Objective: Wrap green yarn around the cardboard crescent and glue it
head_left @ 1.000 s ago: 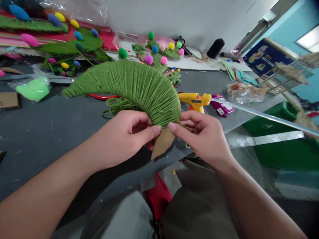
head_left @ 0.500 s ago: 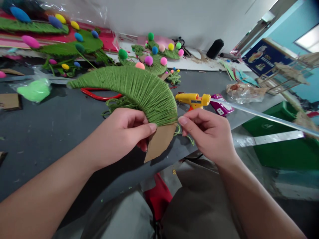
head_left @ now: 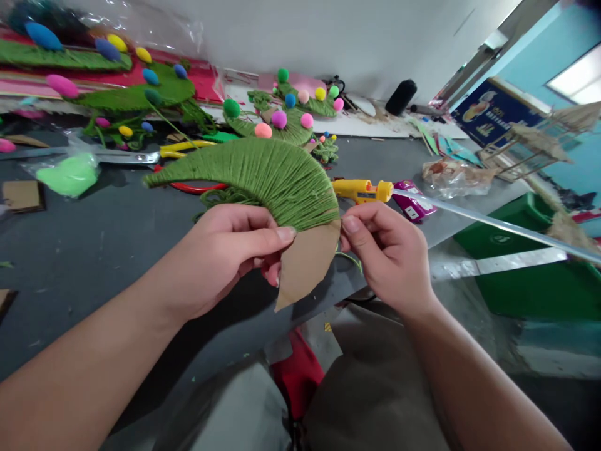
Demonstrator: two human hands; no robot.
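Observation:
My left hand [head_left: 230, 257] is closed on a curved cardboard crescent [head_left: 310, 262], thumb on its front face. Green yarn [head_left: 277, 178] is wound closely around the upper part; the lower end is bare brown cardboard. At the crescent's right edge, my right hand [head_left: 387, 257] pinches the yarn with thumb and forefinger. A loose strand [head_left: 350, 258] hangs below those fingers. Behind my left hand lies a tangled bundle of green yarn [head_left: 223, 197], partly hidden by the crescent. Just beyond my right hand is a yellow glue gun [head_left: 361, 190] with a long clear glue stick [head_left: 488, 219].
Yarn-wrapped green shapes with colored pompoms [head_left: 277, 122] stand along the wall. A yellow-handled metal tool [head_left: 181, 149] and a bagged light-green lump [head_left: 68, 174] lie left. A purple packet [head_left: 413, 202] lies near the table's right edge; a green bin [head_left: 544, 275] stands beyond.
The crescent has tilted and shifted slightly right, its left tip lower, uncovering the yellow handles behind. My right hand has stayed at its right edge, and slightly more bare cardboard shows.

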